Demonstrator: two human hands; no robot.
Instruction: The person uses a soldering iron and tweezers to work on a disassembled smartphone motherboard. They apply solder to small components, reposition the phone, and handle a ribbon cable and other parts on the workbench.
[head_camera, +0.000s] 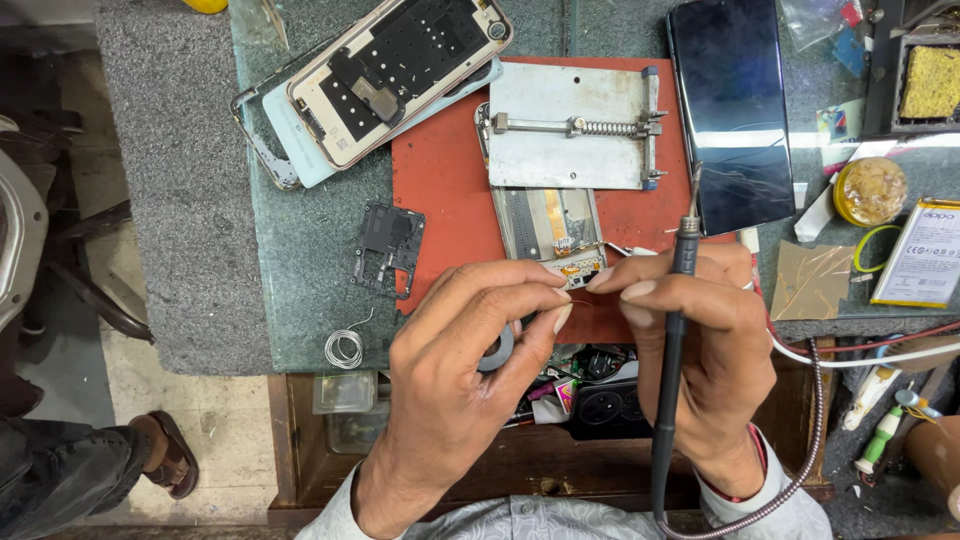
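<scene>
I have both hands at the near edge of the green worktop (300, 250), over an open drawer (420, 440) of small parts. My left hand (460, 370) is nearly closed, thumb and forefinger pinching a thin wire (580, 301) at the near end of the opened phone (550, 228). My right hand (700, 350) is wrapped around a dark soldering iron (672, 380), tip pointing far, its braided cord looping to the right. The phone lies on a red mat (440, 190), its far end clamped under a metal holder plate (570, 125).

Free space is tight: left of the mat there is a bare strip with only a black shield frame (390, 245) and a coil of solder wire (343, 348), just before the worktop's near edge. Far left sits another opened phone (400, 70); far right, a dark screen panel (730, 110) touches the mat's edge.

At the right edge lies a white rectangular battery (920, 250) with printed label, beside a round yellow tin (870, 190) and a tan square sheet (810, 280).
</scene>
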